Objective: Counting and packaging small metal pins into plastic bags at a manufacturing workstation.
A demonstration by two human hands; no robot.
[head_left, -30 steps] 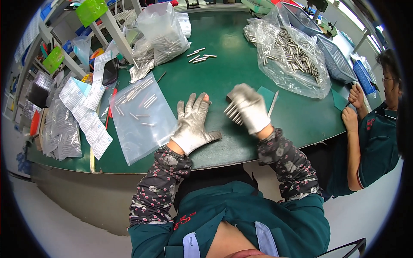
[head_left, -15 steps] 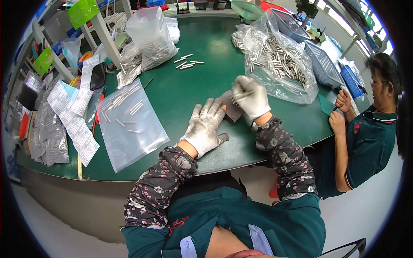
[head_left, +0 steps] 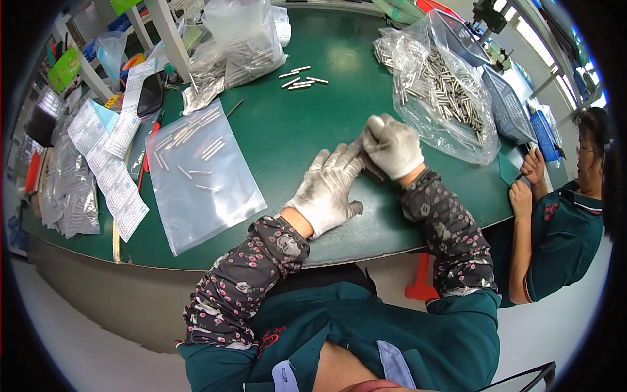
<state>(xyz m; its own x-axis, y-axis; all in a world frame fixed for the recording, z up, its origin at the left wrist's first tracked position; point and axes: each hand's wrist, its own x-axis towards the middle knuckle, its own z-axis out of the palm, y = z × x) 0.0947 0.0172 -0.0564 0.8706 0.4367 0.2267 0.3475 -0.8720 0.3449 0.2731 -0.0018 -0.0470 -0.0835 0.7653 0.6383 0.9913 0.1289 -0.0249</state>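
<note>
My left hand, in a soiled white glove, lies flat on the green table with its fingers stretched forward. Its fingertips are at a grey-brown strip, which the two hands mostly cover. On the far right side of that strip, my right hand is closed in a fist, also gloved. What its fingers hold, if anything, is hidden. To the left lies a flat clear plastic bag with several short metal pins on or in it. Several loose metal pins lie farther back.
A large clear bag of metal pins lies at right, beside blue-grey baskets. Another filled plastic bag stands back left. Paper slips and a phone lie left. A co-worker sits at the right edge.
The view has shifted slightly. My fist is now closer against my left fingertips, and less of the grey-brown strip shows between the hands. My left hand stays flat.
</note>
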